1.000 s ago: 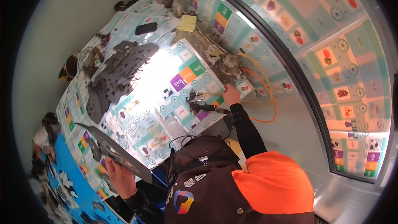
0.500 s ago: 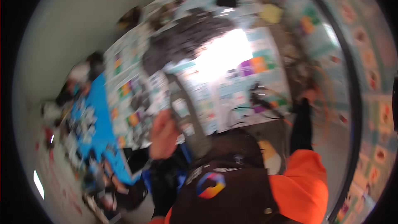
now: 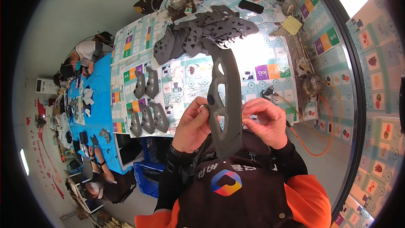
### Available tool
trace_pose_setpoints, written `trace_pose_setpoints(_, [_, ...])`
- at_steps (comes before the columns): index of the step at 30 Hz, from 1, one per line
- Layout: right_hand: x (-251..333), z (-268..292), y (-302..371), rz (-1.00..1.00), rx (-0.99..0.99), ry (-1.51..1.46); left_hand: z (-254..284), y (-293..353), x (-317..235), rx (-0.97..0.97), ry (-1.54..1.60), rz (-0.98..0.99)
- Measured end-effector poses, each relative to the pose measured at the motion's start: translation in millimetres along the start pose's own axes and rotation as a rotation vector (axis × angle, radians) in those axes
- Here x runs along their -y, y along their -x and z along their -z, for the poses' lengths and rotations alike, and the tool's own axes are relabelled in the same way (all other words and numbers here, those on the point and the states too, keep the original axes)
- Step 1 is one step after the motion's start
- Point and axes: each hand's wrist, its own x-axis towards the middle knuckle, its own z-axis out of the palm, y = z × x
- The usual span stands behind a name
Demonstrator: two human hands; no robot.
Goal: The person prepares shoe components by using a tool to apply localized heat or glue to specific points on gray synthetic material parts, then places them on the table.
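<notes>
Upright in front of my chest is a long dark grey panel (image 3: 231, 88) with several cut-out openings and a round dark spot near its left edge. My left hand (image 3: 192, 126) grips its left edge, the thumb lying near that spot. At the panel's right edge, my right hand (image 3: 266, 122) has thumb and forefinger drawn together. Whether a small thing sits between those fingertips I cannot make out. Behind the panel's top lies a heap of similar dark grey pieces (image 3: 192, 33). Several smaller pieces of this kind (image 3: 147, 118) lie in rows on the table's left part.
The table (image 3: 185, 74) has a printed patterned cover. A spray gun (image 3: 268, 94) with an orange hose (image 3: 310, 147) lies at its right edge, near a metal pot (image 3: 312, 83). A black case (image 3: 251, 6) lies at the back. Blue crates (image 3: 147, 177) stand lower left; other people work at a blue table (image 3: 99, 101).
My right hand has come from the far right, near the hose, to the panel's right edge. The panel now stands more upright, with my left hand on it. The view has become sharp.
</notes>
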Motion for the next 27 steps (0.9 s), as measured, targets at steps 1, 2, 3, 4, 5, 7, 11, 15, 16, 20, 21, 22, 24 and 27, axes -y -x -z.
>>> trace_pose_setpoints(1, [1.1, -4.5, -3.9, 0.056, 0.025, 0.050, -2.2, 1.6, 2.0, -0.006, 0.007, -0.005])
trace_pose_setpoints(2, [2.9, -9.0, -7.3, 0.059, 0.032, 0.055, -3.9, 3.0, 2.4, -0.002, 0.010, -0.012])
trace_pose_setpoints(3, [4.9, -13.2, -9.2, 0.091, 0.056, 0.082, -5.2, 6.2, 4.0, -0.029, -0.003, -0.026])
trace_pose_setpoints(4, [5.9, -16.3, -10.6, 0.124, 0.080, 0.108, -5.9, 9.7, 4.8, -0.056, -0.016, -0.040])
trace_pose_setpoints(5, [5.3, -18.4, -11.7, 0.122, 0.094, 0.107, -6.0, 12.4, 4.7, -0.061, -0.010, -0.052])
trace_pose_setpoints(7, [3.5, -21.4, -11.9, 0.161, 0.118, 0.194, -6.7, 15.3, 4.2, -0.045, 0.017, -0.055])
trace_pose_setpoints(11, [-1.2, -32.1, -13.2, 0.055, 0.094, 0.107, -10.5, 21.0, 1.2, -0.066, 0.009, -0.063])
trace_pose_setpoints(15, [4.5, -33.8, -17.7, 0.058, 0.143, 0.266, -10.7, 24.7, -3.5, -0.095, -0.083, -0.101])
trace_pose_setpoints(16, [6.6, -33.9, -19.9, 0.063, 0.164, 0.321, -9.0, 25.1, -4.6, -0.096, -0.131, -0.122])
trace_pose_setpoints(20, [8.6, -31.3, -26.0, 0.063, 0.218, 0.415, -16.1, 27.2, -11.4, -0.142, -0.239, -0.174])
trace_pose_setpoints(21, [9.1, -31.1, -28.2, 0.062, 0.248, 0.382, -15.9, 27.8, -12.1, -0.155, -0.272, -0.194])
trace_pose_setpoints(22, [9.7, -31.0, -29.7, 0.061, 0.279, 0.349, -15.9, 28.5, -12.3, -0.170, -0.304, -0.215])
trace_pose_setpoints(24, [10.7, -30.7, -31.8, 0.056, 0.290, 0.360, -16.8, 30.4, -11.0, -0.203, -0.335, -0.221])
trace_pose_setpoints(27, [11.1, -29.3, -33.8, 0.068, 0.312, 0.372, -24.4, 30.5, -7.2, -0.273, -0.384, -0.254])
